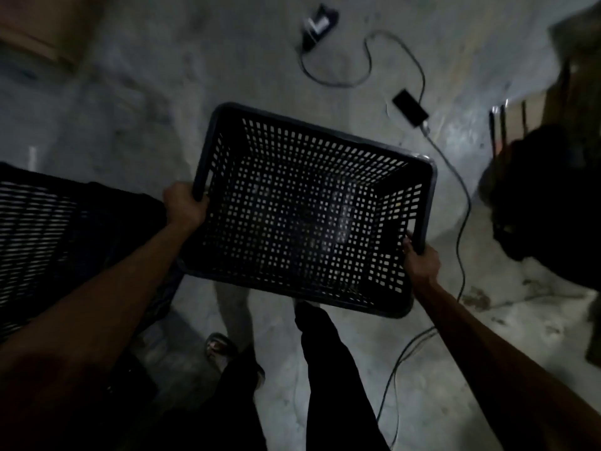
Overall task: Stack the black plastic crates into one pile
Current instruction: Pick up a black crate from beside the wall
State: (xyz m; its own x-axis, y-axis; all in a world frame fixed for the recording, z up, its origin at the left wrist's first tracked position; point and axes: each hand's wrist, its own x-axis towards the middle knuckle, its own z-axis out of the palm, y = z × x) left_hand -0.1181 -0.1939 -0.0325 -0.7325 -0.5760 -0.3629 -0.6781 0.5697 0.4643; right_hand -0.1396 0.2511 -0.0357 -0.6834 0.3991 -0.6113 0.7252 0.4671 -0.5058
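I hold a black perforated plastic crate (309, 206) in the air above the concrete floor, its open top facing me. My left hand (183, 205) grips the rim at the crate's left handle slot. My right hand (421, 260) grips the rim at its right handle slot. The crate is empty and tilted slightly. A second black perforated crate (48, 236) stands at the left, partly hidden behind my left forearm; its lower part is lost in the dark.
A dark phone (410, 107) lies on the floor ahead, with a cable (461, 203) running past my right side. A small dark device (317, 26) lies farther off. A dark bulky object (546, 196) sits at the right. My legs and a sandalled foot (221, 348) are below.
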